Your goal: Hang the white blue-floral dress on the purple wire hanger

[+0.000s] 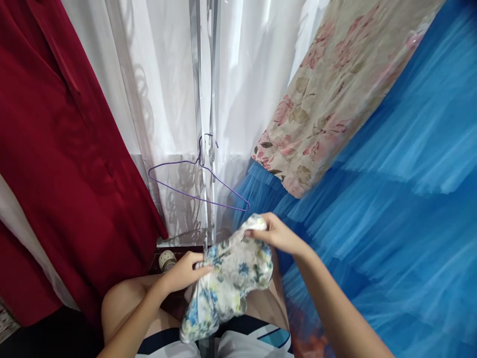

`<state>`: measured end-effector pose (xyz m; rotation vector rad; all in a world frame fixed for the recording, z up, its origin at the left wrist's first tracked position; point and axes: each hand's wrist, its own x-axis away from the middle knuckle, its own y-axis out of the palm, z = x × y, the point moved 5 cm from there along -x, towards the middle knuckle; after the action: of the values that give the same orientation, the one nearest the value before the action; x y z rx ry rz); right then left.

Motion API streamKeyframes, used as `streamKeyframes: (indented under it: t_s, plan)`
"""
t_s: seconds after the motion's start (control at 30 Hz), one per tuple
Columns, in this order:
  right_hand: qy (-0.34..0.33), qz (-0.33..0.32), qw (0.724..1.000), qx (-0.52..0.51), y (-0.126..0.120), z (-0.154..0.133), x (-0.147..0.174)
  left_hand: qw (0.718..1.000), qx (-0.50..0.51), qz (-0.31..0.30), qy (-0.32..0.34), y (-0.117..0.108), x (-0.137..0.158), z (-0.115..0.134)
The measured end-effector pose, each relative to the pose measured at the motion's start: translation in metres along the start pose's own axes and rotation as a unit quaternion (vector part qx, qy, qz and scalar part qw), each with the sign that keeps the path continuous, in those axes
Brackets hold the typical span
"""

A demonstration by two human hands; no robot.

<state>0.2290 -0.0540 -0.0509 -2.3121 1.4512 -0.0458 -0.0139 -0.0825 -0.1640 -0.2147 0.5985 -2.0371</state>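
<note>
Cloth (pixel 240 278) hangs at six o'clock, left hand (pixel 184 271) pinching its ten-o'clock edge, right hand (pixel 275 233) its one-o'clock edge; spreading seems in hand, next needing firm pinches, though blur obscures folds.

Purple triangular wire hanger (pixel 200 159) before the white fabric curtain (pixel 164 89), red fabric drape (pixel 74 149) left, layered blue tulle (pixel 391 214) right; nearer, between left hand (pixel 184 271) and right hand (pixel 275 233), white blue-flowered cloth (pixel 238 273)!
</note>
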Motion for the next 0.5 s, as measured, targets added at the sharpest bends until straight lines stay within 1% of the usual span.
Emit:
streamKeyframes:
  t_s: [0.07, 0.1, 0.17, 0.2, 0.27, 0.37, 0.43, 0.5]
  plan:
    - [-0.018, 0.058, 0.998, -0.002, -0.034, -0.005, -0.018, 0.997, -0.028, 0.065, 0.016, -0.02, 0.002, 0.004]
    - [-0.028, 0.086, 0.996, -0.021, -0.048, -0.006, -0.03, 0.995, -0.035, 0.095, 0.023, -0.029, 0.001, 0.008]
    - [-0.041, 0.127, 0.987, -0.093, -0.066, -0.007, -0.06, 0.988, -0.031, 0.146, 0.04, -0.045, -0.002, 0.02]
    - [-0.038, 0.135, 0.98, -0.14, -0.069, -0.005, -0.077, 0.985, -0.012, 0.166, 0.047, -0.052, -0.005, 0.026]
    - [-0.02, 0.124, 0.968, -0.216, -0.061, -0.004, -0.11, 0.978, 0.054, 0.194, 0.048, -0.063, -0.01, 0.034]
    - [0.005, 0.073, 0.966, -0.248, -0.032, -0.007, -0.143, 0.965, 0.151, 0.21, 0.037, -0.083, -0.01, 0.035]
    - [0.009, 0.043, 0.968, -0.248, -0.016, -0.01, -0.15, 0.967, 0.154, 0.201, 0.039, -0.102, -0.006, 0.029]
    - [0.005, 0.025, 0.967, -0.255, -0.009, -0.015, -0.149, 0.978, 0.104, 0.18, 0.028, -0.124, 0.0, 0.016]
